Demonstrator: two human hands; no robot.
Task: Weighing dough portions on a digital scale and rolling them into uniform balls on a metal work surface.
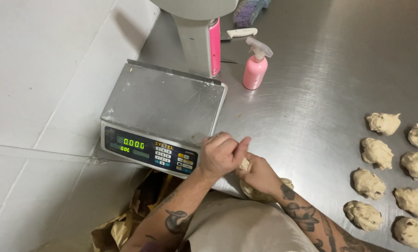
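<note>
Both hands are working one dough lump (260, 190) at the near edge of the steel worktop (311, 93), right by the scale (164, 116). Left hand (221, 154) has its fingers pinched on a small bit; right hand (260, 175) grips the lump. Portioned dough balls (390, 172) sit off to the right.

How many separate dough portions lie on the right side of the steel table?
8 dough portions: a left column of four, a right column of four at the frame edge. More may lie outside the view. Another dough lump is under the hands.
</note>
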